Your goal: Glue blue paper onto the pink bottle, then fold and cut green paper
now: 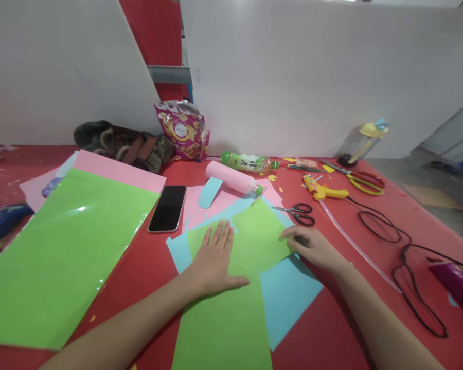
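Note:
My left hand (212,262) lies flat with its fingers spread on a sheet of light green paper (224,329). My right hand (312,246) pinches the right corner of a green paper piece (260,228), which overlaps the longer sheet or is part of it; I cannot tell which. A small dark patch shows between the right fingers, too unclear to name. Light blue paper (289,298) lies under the green. Just beyond my right hand rest scissors with black handles (299,211).
Left are a phone (167,208) and a pack of green paper (57,257). Behind lie a pink-wrapped bottle (231,177), a green tea bottle (249,162) and a snack bag (183,128). On the right are a yellow glue gun (324,190) with black cord, yellow-handled scissors (364,184) and a cup (362,144).

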The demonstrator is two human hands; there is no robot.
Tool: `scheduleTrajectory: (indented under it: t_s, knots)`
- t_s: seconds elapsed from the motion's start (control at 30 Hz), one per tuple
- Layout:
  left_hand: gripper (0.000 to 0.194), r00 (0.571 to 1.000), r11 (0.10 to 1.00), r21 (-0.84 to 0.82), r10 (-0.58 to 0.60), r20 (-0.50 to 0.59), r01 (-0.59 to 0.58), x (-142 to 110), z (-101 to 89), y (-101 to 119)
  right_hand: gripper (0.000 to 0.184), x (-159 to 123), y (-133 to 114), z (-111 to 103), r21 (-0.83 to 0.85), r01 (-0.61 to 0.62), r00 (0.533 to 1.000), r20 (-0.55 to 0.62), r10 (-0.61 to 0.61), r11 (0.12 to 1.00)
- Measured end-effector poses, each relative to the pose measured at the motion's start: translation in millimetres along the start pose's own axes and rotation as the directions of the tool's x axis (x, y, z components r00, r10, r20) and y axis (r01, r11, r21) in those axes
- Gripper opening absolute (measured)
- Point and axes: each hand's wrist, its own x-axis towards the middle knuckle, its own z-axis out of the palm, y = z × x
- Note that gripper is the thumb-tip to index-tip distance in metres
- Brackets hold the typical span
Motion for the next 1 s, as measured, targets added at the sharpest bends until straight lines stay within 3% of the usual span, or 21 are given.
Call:
scheduleTrajectory:
  t_s: [0.27, 0.43, 0.53, 0.6, 0.67, 0.7, 0.83, 0.9, 1.0]
  knots:
    - [0.09, 0.996, 0.99, -0.104, 0.093, 0.0, -0.093, -6.4, -4.8, 7.0, 0.019, 4.4, 2.2, 14.0, -0.09, 0.033, 0.952, -0.302, -0.059, 0.995]
    - [0.049, 0.976, 0.941, -0.28, 0.152, -0.154, -0.191, -12.9, -9.7, 16.0, 0.025, 3.3, 2.3, 19.6, -0.019, -0.042, 0.926, -0.376, 0.032, 0.999]
    - [0.027, 0.935, 0.886, -0.423, 0.031, -0.354, -0.19, -10.4, -9.5, 14.4, 0.026, 2.2, 0.4, 19.4, 0.104, -0.109, 0.903, -0.405, 0.142, 0.989]
    - [0.024, 0.86, 0.838, -0.518, -0.129, -0.493, -0.171, -6.5, -9.1, 9.8, 0.024, 1.9, -2.5, 18.9, 0.193, -0.094, 0.905, -0.393, 0.164, 0.977]
    - [0.033, 0.788, 0.762, -0.63, -0.293, -0.542, -0.15, -2.2, -9.7, 3.9, 0.019, 1.5, -6.4, 19.0, 0.277, -0.058, 0.924, -0.349, 0.156, 0.959]
    - [0.037, 0.785, 0.705, -0.695, -0.348, -0.512, -0.141, -0.4, -10.4, 1.1, 0.017, 1.2, -8.6, 19.5, 0.318, -0.049, 0.937, -0.314, 0.154, 0.947]
    - [0.041, 0.914, 0.422, -0.905, -0.349, -0.206, -0.043, 3.3, -12.2, -4.5, 0.017, -0.3, -16.6, 23.8, 0.522, -0.074, 0.96, -0.192, 0.202, 0.85]
    - [0.038, 0.944, 0.338, -0.941, -0.306, -0.127, -0.017, 4.1, -10.7, -3.3, 0.03, -0.6, -20.0, 25.7, 0.686, -0.07, 0.957, -0.16, 0.243, 0.724]
    - [0.037, 0.944, 0.232, -0.973, -0.32, -0.081, -0.005, 5.2, -6.8, 1.2, 0.035, -0.2, -25.1, 26.8, 0.877, -0.052, 0.955, -0.095, 0.28, 0.477]
